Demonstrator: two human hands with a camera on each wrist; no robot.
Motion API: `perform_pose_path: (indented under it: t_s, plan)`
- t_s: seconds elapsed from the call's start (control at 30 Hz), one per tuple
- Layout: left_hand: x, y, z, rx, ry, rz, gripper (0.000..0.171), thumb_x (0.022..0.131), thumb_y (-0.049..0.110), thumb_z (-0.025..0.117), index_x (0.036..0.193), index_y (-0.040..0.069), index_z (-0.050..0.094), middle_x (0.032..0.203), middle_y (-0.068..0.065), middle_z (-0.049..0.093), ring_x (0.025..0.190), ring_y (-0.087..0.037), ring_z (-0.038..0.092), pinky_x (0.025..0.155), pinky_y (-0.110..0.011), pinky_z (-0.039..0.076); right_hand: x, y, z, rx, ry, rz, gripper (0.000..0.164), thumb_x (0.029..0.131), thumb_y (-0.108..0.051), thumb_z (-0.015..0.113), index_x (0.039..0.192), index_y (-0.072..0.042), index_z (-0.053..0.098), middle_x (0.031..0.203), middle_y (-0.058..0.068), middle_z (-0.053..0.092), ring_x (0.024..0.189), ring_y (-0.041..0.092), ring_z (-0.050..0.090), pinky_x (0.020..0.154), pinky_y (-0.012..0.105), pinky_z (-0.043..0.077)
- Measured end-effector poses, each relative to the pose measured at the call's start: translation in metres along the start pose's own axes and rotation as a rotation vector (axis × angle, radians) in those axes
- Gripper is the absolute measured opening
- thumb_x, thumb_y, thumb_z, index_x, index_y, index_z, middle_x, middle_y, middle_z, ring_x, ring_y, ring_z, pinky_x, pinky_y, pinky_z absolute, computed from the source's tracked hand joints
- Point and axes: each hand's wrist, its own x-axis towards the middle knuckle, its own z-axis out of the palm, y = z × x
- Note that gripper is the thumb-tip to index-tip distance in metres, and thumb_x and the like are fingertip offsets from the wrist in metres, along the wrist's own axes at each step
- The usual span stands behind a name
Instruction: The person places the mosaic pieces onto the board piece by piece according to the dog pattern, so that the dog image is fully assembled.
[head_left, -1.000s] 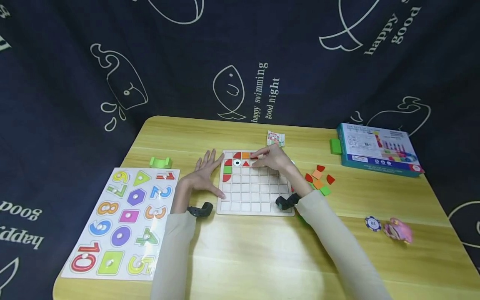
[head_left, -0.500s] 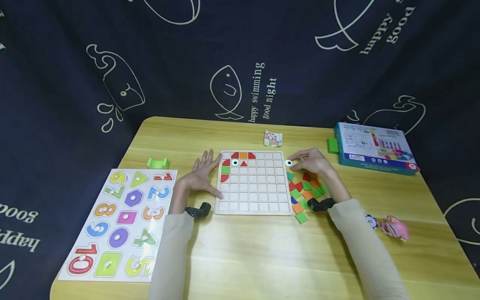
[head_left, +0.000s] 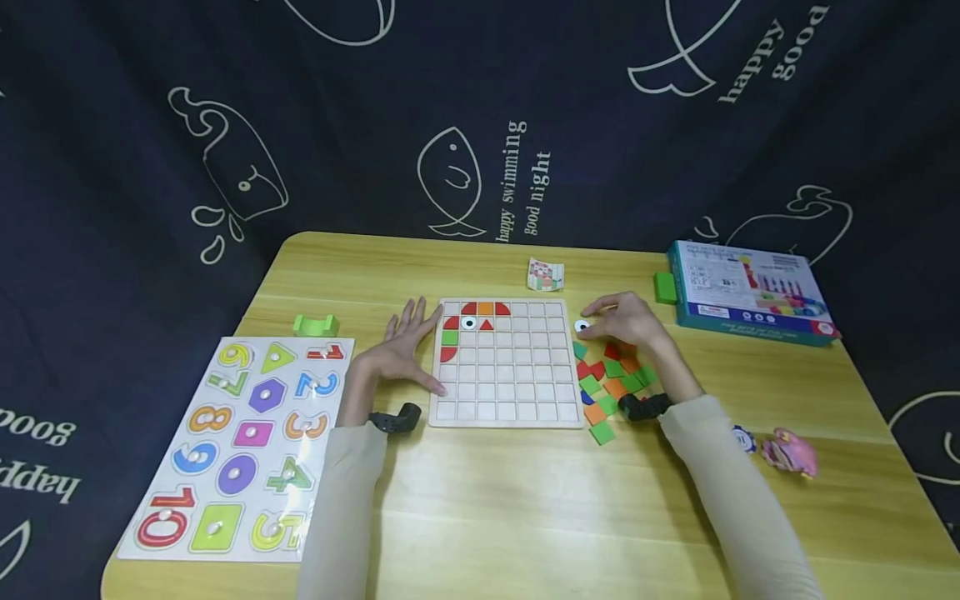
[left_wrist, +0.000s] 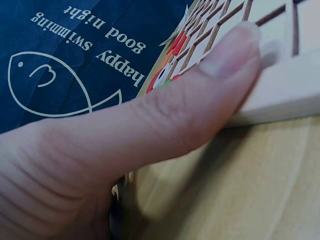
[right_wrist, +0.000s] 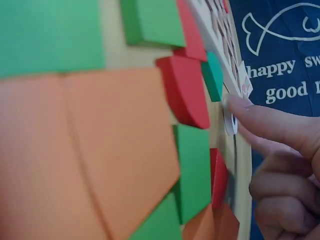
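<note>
The white square-grid board (head_left: 506,392) lies on the table, with several red, orange and green pieces and one white eye disc (head_left: 468,322) in its upper left cells. My left hand (head_left: 395,354) is spread along the board's left side. Its thumb (left_wrist: 227,65) presses on the rim at the lower left, as the left wrist view shows. Off the board's upper right edge, my right hand (head_left: 626,321) pinches a second white eye disc (head_left: 581,326) between thumb and forefinger. In the right wrist view the thumb touches this disc (right_wrist: 230,120); the other fingers are curled.
Loose coloured pieces (head_left: 611,387) lie right of the board. A number puzzle board (head_left: 255,433) is at left, near a green block (head_left: 315,326). Behind are a small pattern card (head_left: 545,275) and a boxed toy set (head_left: 750,292). A pink figurine (head_left: 791,452) stands at right.
My right hand has left the board's top row, where a red piece now shows, and moved right to the white eye disc, shifting it slightly right. My left hand stays put.
</note>
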Motion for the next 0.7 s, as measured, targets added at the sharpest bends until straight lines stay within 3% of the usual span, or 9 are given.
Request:
perform_pose_path:
  t_s: [0.1, 0.23, 0.37, 0.53, 0.7]
  plan:
    - [0.000, 0.000, 0.000, -0.005, 0.002, -0.006, 0.141, 0.051, 0.055, 0.090, 0.156, 0.024, 0.001, 0.161, -0.011, -0.021, 0.149, -0.028, -0.024, 0.122, -0.052, -0.013, 0.004, 0.002, -0.002, 0.055, -0.070, -0.015, 0.041, 0.072, -0.026, 0.085, 0.109, -0.013, 0.072, 0.054, -0.007, 0.031, 0.052, 0.015, 0.031, 0.050, 0.027, 0.025]
    - [0.000, 0.001, 0.000, -0.009, -0.004, -0.008, 0.141, 0.051, 0.055, 0.090, 0.156, 0.024, 0.001, 0.161, -0.010, -0.021, 0.148, -0.028, -0.025, 0.122, -0.051, -0.013, 0.006, 0.004, -0.003, 0.061, -0.096, -0.029, 0.037, 0.074, -0.024, 0.084, 0.107, -0.011, 0.073, 0.054, -0.007, 0.030, 0.053, 0.014, 0.028, 0.053, 0.028, 0.025]
    - [0.001, 0.001, 0.000, -0.003, -0.009, -0.008, 0.141, 0.052, 0.055, 0.089, 0.156, 0.024, 0.001, 0.161, -0.010, -0.022, 0.148, -0.028, -0.025, 0.122, -0.051, -0.013, 0.006, 0.006, -0.003, 0.037, -0.073, -0.036, 0.037, 0.074, -0.025, 0.084, 0.104, -0.008, 0.073, 0.055, -0.007, 0.033, 0.055, 0.015, 0.032, 0.056, 0.029, 0.028]
    - [0.001, 0.000, -0.001, -0.004, -0.009, -0.007, 0.141, 0.051, 0.056, 0.089, 0.156, 0.024, 0.001, 0.161, -0.011, -0.021, 0.148, -0.028, -0.025, 0.122, -0.052, -0.013, 0.005, 0.002, 0.000, 0.006, 0.006, -0.035, 0.035, 0.075, -0.028, 0.083, 0.100, -0.006, 0.073, 0.057, -0.004, 0.029, 0.058, 0.017, 0.029, 0.053, 0.029, 0.023]
    - [0.001, 0.000, 0.000, -0.012, -0.009, -0.012, 0.142, 0.050, 0.056, 0.090, 0.156, 0.025, 0.001, 0.161, -0.010, -0.022, 0.148, -0.027, -0.025, 0.122, -0.051, -0.014, 0.002, -0.014, 0.014, 0.045, 0.058, -0.049, 0.032, 0.078, -0.031, 0.080, 0.101, -0.009, 0.073, 0.063, -0.002, 0.033, 0.064, 0.019, 0.033, 0.052, 0.029, 0.024]
